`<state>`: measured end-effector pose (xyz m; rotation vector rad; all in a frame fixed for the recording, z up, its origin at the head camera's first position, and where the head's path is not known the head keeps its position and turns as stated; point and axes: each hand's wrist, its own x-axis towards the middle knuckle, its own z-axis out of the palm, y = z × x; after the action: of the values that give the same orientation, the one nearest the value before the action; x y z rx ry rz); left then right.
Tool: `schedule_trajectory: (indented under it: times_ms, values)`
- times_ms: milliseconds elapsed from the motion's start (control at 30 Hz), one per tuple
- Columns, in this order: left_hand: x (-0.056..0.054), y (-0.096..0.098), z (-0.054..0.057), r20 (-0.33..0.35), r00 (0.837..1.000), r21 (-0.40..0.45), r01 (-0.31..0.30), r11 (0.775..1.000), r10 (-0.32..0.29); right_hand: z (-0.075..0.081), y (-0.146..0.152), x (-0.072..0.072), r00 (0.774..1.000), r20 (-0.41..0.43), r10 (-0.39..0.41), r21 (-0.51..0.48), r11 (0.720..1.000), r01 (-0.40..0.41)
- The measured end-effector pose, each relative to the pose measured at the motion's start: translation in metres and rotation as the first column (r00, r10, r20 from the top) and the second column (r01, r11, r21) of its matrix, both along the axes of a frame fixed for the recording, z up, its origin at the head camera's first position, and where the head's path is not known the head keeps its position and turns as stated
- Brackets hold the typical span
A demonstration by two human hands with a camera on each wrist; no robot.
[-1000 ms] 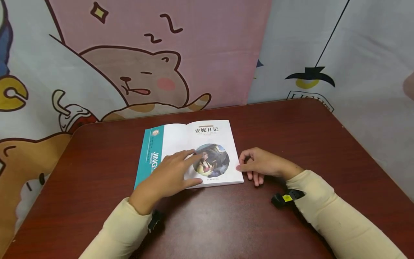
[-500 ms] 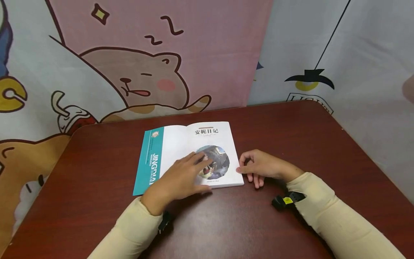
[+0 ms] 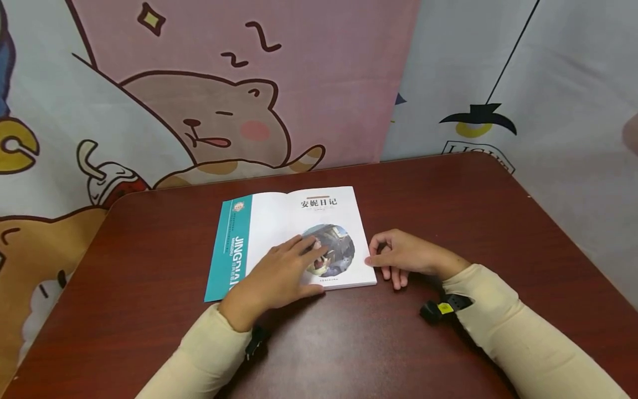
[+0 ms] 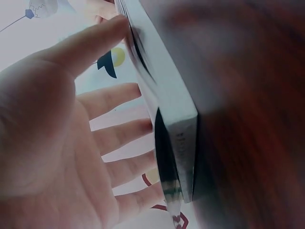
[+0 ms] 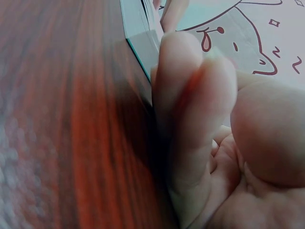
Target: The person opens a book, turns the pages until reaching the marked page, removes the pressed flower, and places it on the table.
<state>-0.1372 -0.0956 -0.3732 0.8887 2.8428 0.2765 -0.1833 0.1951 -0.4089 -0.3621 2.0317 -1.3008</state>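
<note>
An open book lies on the table, its left page blank and its right page bearing a title and a round picture. The teal cover flap sticks out on the left. My left hand rests across the lower middle of the book, fingers spread and fairly straight over the picture. In the left wrist view its thumb is at the lower edge of the page block. My right hand has thumb and index finger at the right page edge, pinching there; the other fingers curl below, beside the book.
The dark red-brown table surrounds the book on all sides. Behind it hangs a cloth printed with a sleeping bear and other cartoons. Black straps with small devices sit at both wrists.
My left hand slid a little right over the page in the first half second, uncovering more of the teal flap, then stayed. My right hand keeps its place at the page edge.
</note>
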Motion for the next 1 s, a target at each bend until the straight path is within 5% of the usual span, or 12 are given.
schedule_trajectory:
  times_ms: [1000]
  values:
    - [-0.0010, -0.0043, 0.0025, 0.043, 0.999, -0.028, 0.018, 0.999, -0.017, 0.0010, -0.0014, -0.0023, 0.996, 0.081, -0.030, -0.012, 0.999, 0.032]
